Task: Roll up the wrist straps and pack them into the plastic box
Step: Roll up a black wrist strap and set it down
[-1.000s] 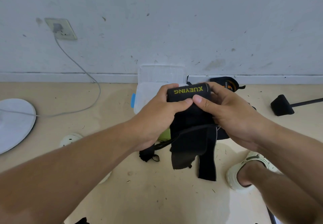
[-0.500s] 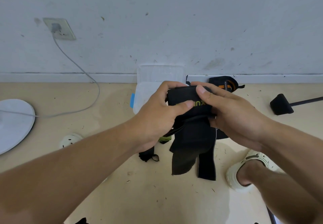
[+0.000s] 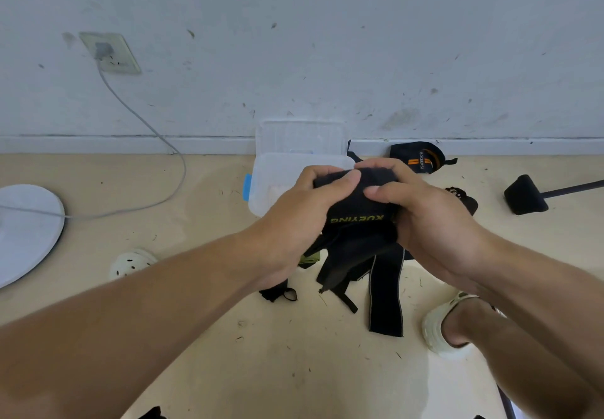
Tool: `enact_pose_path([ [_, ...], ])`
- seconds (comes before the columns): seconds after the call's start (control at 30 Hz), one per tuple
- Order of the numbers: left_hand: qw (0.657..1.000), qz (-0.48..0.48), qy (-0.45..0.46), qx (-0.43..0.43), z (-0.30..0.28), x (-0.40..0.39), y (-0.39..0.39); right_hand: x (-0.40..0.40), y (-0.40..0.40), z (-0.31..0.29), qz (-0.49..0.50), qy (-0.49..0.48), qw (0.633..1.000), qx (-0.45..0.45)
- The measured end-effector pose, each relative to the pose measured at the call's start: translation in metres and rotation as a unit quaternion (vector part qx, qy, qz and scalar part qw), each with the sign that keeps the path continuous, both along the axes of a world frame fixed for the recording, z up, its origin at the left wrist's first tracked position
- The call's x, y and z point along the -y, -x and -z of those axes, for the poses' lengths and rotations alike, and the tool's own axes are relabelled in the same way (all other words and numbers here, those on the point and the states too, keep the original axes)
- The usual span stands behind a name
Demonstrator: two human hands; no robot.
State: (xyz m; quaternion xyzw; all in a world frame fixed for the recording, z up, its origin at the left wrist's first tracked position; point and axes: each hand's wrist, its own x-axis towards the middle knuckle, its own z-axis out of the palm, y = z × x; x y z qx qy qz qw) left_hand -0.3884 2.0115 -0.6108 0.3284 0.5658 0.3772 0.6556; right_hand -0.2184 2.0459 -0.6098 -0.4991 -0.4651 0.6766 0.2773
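Note:
A black wrist strap (image 3: pixel 356 209) with yellow lettering is held in front of me above the floor, its rolled end at the top. My left hand (image 3: pixel 294 219) grips the roll from the left, thumb over its top. My right hand (image 3: pixel 425 219) grips it from the right, thumb pressed on the front. The loose tail (image 3: pixel 384 297) hangs down to the floor. Behind the hands stands the clear plastic box (image 3: pixel 271 173), open, its lid leaning on the wall. A black strap with orange stripes (image 3: pixel 418 157) lies by the wall, right of the box.
More black strap pieces (image 3: pixel 277 292) lie on the floor under my hands. A white round base (image 3: pixel 26 232) with a grey cable (image 3: pixel 147 124) to a wall socket is at left. A black-footed stand (image 3: pixel 526 194) is at right. My sandalled foot (image 3: pixel 447 327) is at lower right.
The roll has turned on between my fingers: the yellow lettering went from the top to the front lower side, and the hanging tail is shorter.

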Motion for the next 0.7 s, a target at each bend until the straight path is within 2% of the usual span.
enact_pose_path([
  [0.23,0.999,-0.003,0.032,0.017,-0.004,0.002,0.000,0.001,0.004,0.008,-0.003,-0.051,0.999,0.014],
  [0.43,0.999,-0.041,-0.008,0.015,-0.004,-0.001,0.003,0.000,0.004,0.008,0.000,-0.074,0.997,0.016],
  [0.7,0.995,-0.020,-0.098,-0.018,0.005,0.003,0.006,-0.005,0.009,0.011,0.033,0.000,0.999,0.014],
])
